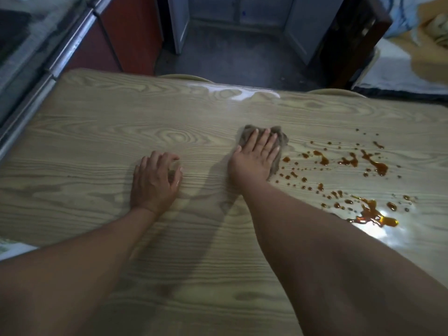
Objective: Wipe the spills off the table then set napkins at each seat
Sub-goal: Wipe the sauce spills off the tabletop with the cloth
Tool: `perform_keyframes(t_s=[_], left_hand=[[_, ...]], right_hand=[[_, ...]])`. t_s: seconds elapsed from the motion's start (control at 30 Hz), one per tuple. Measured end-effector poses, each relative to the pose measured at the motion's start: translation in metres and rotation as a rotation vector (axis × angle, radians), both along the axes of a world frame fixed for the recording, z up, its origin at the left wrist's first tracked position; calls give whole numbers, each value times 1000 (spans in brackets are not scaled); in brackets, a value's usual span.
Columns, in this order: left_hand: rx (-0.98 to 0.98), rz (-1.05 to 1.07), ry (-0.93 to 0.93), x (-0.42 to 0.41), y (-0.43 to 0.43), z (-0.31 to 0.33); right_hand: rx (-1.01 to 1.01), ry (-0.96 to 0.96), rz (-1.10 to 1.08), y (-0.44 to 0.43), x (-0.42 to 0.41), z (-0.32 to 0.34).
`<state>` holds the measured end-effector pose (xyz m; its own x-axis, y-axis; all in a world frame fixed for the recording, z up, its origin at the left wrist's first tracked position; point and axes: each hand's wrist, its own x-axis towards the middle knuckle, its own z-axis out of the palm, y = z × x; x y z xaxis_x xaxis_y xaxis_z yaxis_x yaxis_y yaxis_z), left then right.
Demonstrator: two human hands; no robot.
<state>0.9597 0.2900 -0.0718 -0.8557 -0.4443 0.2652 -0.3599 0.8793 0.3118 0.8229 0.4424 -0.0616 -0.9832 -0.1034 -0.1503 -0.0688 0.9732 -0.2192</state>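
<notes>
A light wood-grain table (97, 132) fills the view. My right hand (255, 156) lies flat, fingers spread, pressing a grey-brown cloth (281, 138) onto the table near its middle. Just right of the cloth, brown spills (373, 163) spread as drops and streaks, with a bigger puddle (371, 213) nearer to me. My left hand (155, 180) rests on the bare table to the left, fingers curled loosely, holding nothing. No napkins are in view.
Two chair backs (184, 77) show past the table's far edge. A counter with a metal rim (70, 47) runs along the left. Grey cabinet doors (242, 10) and dark floor lie beyond. A bed or cloth-covered surface (412, 57) is at the right.
</notes>
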Motion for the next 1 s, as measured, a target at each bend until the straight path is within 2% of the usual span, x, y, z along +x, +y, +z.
perform_keyframes(t_s=[0.2, 0.33, 0.53, 0.67, 1.0], left_hand=[[-50, 27, -47, 3, 8, 2], [129, 234, -75, -7, 43, 11], [275, 17, 70, -28, 115, 13], [271, 13, 119, -33, 123, 1], [57, 64, 13, -36, 133, -2]], right_hand=[[2, 33, 299, 53, 86, 3], [-1, 104, 541, 96, 123, 0], [51, 133, 885, 145, 118, 1], [57, 129, 830, 140, 80, -1], [65, 75, 559, 95, -20, -4]])
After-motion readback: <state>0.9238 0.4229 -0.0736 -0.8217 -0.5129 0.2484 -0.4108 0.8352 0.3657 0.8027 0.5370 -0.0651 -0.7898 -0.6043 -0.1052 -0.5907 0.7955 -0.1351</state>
